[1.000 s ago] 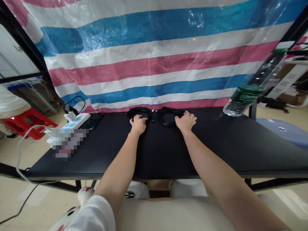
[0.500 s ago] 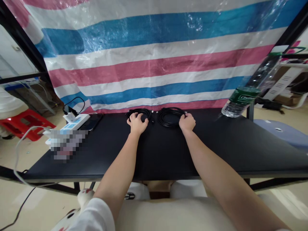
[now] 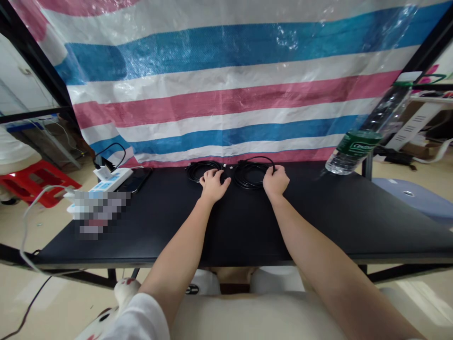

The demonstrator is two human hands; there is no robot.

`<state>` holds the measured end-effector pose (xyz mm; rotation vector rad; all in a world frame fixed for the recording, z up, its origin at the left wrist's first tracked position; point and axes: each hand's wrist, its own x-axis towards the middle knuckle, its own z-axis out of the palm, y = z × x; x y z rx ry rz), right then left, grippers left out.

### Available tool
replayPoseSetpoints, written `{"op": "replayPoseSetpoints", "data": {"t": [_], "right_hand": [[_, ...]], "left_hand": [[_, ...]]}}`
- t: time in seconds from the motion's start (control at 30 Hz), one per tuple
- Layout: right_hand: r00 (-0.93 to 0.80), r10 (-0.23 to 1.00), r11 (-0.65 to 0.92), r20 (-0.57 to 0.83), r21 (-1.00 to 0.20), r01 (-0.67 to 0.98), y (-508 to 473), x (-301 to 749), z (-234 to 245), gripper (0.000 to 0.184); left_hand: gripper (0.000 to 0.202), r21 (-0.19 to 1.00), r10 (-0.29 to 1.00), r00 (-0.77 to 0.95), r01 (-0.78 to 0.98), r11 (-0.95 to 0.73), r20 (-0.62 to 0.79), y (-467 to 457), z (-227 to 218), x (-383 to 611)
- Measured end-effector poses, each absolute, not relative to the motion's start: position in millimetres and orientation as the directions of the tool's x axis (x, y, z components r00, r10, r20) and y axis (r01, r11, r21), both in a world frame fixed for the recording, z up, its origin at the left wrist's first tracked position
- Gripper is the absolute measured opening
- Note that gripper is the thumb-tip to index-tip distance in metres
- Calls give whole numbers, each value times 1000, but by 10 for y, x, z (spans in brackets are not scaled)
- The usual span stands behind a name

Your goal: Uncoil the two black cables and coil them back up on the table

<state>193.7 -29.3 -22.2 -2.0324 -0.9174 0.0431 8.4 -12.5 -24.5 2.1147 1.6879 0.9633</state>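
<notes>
Two coiled black cables lie at the far edge of a black table [image 3: 247, 226]. The left coil [image 3: 198, 168] sits just left of my left hand [image 3: 214, 185], which rests between the coils with fingers spread and slightly curled, its fingertips by the gap between them. My right hand [image 3: 276, 180] is closed on the right rim of the right coil [image 3: 249, 174], lifting part of it slightly off the table.
A striped blue, pink and white tarp [image 3: 226, 85] hangs right behind the table. A white power strip [image 3: 109, 179] and a dark phone [image 3: 136, 180] lie at the left. A clear water bottle [image 3: 368, 127] stands at the right. A red stool [image 3: 35, 182] stands on the floor.
My left hand left the left coil and slid right toward the gap between the coils. My right hand closed on the right coil's rim and raised it slightly.
</notes>
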Motion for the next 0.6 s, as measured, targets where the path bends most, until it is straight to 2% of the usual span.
{"op": "replayPoseSetpoints", "data": {"t": [0.17,0.33,0.5,0.6], "right_hand": [[737,640,-407,217,-719,564,-284,1971,-198,47],[777,614,-414,140,-781,467,-182,2093,-317,31],[750,643,-135,156,-941,311,21,2298,-579,23],[721,674,27,163,-980,197,79,2359,-640,19]], "left_hand": [[24,593,954,50,773,-224,295,-113,-229,73],[20,565,964,8,809,-163,267,-137,-166,80],[24,534,973,9,835,-134,229,-148,-144,81],[25,537,975,4,834,-124,220,-144,-144,78]]}}
